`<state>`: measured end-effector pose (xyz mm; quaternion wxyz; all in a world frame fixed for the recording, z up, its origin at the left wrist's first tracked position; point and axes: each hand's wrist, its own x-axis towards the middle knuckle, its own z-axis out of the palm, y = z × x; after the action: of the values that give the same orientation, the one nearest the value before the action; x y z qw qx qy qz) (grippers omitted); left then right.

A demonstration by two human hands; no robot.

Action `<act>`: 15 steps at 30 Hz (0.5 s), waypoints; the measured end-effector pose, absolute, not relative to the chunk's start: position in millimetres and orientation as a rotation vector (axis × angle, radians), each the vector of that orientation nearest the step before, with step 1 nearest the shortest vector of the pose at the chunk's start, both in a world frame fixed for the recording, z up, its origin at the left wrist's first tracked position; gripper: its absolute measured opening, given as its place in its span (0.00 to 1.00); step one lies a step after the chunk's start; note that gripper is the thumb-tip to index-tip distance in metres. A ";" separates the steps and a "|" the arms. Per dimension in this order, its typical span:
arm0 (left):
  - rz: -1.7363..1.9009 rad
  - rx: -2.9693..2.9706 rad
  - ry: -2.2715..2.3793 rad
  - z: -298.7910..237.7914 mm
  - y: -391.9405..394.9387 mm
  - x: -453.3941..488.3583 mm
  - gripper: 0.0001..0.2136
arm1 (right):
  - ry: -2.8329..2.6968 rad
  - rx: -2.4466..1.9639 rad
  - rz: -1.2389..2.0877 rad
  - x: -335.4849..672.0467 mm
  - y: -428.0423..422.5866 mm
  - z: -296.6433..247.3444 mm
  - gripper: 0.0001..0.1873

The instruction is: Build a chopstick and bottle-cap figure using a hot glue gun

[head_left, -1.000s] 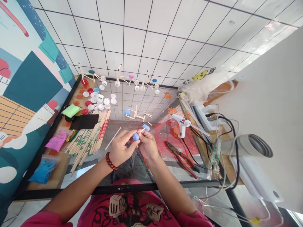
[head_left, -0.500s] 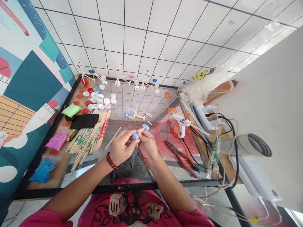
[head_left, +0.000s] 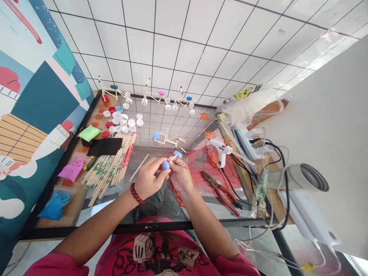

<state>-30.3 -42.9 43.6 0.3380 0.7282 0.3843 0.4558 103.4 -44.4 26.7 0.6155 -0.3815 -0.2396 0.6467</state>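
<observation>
At frame centre the left hand point(head_left: 149, 179) pinches one round blue plastic cap point(head_left: 165, 165) against one thin wooden stick point(head_left: 173, 157), seemingly gripped by the right hand point(head_left: 180, 175) and bearing a second cap point(head_left: 177, 154) at its tip, with three stick-and-cap models point(head_left: 159, 97) along the upper centre.

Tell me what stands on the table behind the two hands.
A small stick frame with a blue disc at its left end stands on the glass table. The left hand and right hand hide the surface beneath them.

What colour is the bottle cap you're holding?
The bottle cap is blue; head view shows it best.
</observation>
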 end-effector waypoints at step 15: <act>1.229 1.815 1.023 40.5 -43.2 -28.2 0.12 | -0.406 -0.811 1.539 99.5 -44.4 27.7 0.12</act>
<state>-28.2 -43.2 40.5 0.3537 0.7017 0.3956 0.4754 99.5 -44.4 27.7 0.6269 -0.3536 -0.1770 0.6713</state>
